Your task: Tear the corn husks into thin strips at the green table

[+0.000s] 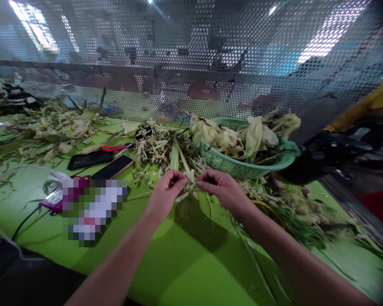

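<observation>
We note nearest the camera two bare forearms (119, 255), reaching in over the bright green surface (166, 272). The left grip (168, 185) is pinched, thumb against forefinger, on a pale husk piece (190, 176); the right grip (222, 187) appears pinched on its opposite edge. The piece hangs between the two, just above the surface and its own shadow; how much is caught behind the fingertips we cannot tell. Directly behind the left grip stands a broad green-white strip (174, 155), whose lower end is hidden.

For sound handling, we would advise short, even pinches close to the point being worked, light tension along the fibres, and wrists kept low, since dry strands look likely to split if pulled across the grain.

Beyond lies a heap of curled scraps (151, 151); to its right, a green perforated basket (232, 166) filled with husk and silk. Leftward we record a red-handled cutter (115, 148) and a dark phone (113, 167), well apart from the hands. Outermost are a perforated metal screen (140, 80) and, at far right, another person's yellow sleeve (367, 102).
</observation>
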`<state>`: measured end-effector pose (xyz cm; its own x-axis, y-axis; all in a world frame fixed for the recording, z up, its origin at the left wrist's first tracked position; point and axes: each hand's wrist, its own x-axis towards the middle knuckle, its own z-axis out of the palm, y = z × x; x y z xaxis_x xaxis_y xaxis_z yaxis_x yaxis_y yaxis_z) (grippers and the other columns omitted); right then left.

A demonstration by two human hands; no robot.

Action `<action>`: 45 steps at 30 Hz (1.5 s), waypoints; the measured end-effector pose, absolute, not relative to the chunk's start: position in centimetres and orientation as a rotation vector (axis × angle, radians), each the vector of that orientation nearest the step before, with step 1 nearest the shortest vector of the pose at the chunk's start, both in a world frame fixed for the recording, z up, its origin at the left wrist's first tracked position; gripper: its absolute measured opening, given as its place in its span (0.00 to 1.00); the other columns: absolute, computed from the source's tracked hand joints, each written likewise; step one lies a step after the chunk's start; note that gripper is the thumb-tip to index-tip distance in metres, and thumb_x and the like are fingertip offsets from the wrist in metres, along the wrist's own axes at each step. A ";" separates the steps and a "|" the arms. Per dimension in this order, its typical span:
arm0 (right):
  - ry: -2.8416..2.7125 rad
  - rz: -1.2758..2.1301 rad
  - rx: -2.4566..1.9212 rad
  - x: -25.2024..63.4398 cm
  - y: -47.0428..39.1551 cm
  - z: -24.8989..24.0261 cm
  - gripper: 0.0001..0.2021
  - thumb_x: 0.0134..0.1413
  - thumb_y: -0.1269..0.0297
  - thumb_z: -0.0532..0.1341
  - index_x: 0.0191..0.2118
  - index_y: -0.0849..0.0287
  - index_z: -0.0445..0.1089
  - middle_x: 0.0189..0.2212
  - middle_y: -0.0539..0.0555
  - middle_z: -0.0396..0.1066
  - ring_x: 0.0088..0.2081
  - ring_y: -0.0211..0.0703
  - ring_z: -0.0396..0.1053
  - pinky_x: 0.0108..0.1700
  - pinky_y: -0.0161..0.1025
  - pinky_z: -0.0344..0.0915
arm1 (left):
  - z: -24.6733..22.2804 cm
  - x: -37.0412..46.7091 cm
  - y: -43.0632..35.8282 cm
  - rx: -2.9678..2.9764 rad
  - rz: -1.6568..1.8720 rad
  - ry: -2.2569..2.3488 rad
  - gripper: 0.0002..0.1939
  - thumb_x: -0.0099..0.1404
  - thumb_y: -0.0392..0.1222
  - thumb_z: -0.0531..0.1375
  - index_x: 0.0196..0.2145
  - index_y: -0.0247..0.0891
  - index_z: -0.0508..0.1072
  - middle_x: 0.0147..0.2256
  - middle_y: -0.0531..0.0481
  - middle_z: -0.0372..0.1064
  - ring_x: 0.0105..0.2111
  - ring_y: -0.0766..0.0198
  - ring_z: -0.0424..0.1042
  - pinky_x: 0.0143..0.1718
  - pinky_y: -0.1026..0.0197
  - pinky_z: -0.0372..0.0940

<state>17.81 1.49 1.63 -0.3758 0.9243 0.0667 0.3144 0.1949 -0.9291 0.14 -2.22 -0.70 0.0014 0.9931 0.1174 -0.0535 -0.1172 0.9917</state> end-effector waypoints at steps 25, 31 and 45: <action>-1.895 1.296 -1.160 18.5 2.4 1.1 0.12 0.49 0.54 0.62 0.34 0.58 0.74 0.30 0.51 0.72 0.34 0.42 0.67 0.39 0.38 0.60 | -0.2 -0.5 -2.0 0.990 1.321 0.958 0.07 0.59 0.42 0.60 0.31 0.36 0.68 0.29 0.51 0.66 0.29 0.70 0.62 0.33 0.66 0.59; -1.876 1.309 -1.116 17.6 1.2 1.6 0.13 0.47 0.53 0.64 0.34 0.58 0.73 0.32 0.51 0.71 0.35 0.42 0.66 0.38 0.37 0.60 | -0.3 0.1 -2.3 1.128 1.241 1.002 0.07 0.59 0.43 0.60 0.31 0.37 0.68 0.29 0.51 0.64 0.31 0.67 0.63 0.35 0.65 0.61; -1.648 1.332 -1.089 17.3 0.8 1.8 0.15 0.42 0.52 0.67 0.24 0.59 0.68 0.22 0.48 0.65 0.27 0.37 0.61 0.33 0.36 0.59 | -0.1 0.6 -2.8 1.234 1.130 1.084 0.17 0.53 0.46 0.66 0.37 0.36 0.69 0.35 0.47 0.68 0.36 0.63 0.67 0.40 0.60 0.62</action>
<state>17.26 0.76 1.85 -0.3651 0.9303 0.0353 0.1605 0.1003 -0.9819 0.64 -2.75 -0.11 0.1296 0.9916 -0.0012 -0.0422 0.0068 0.9991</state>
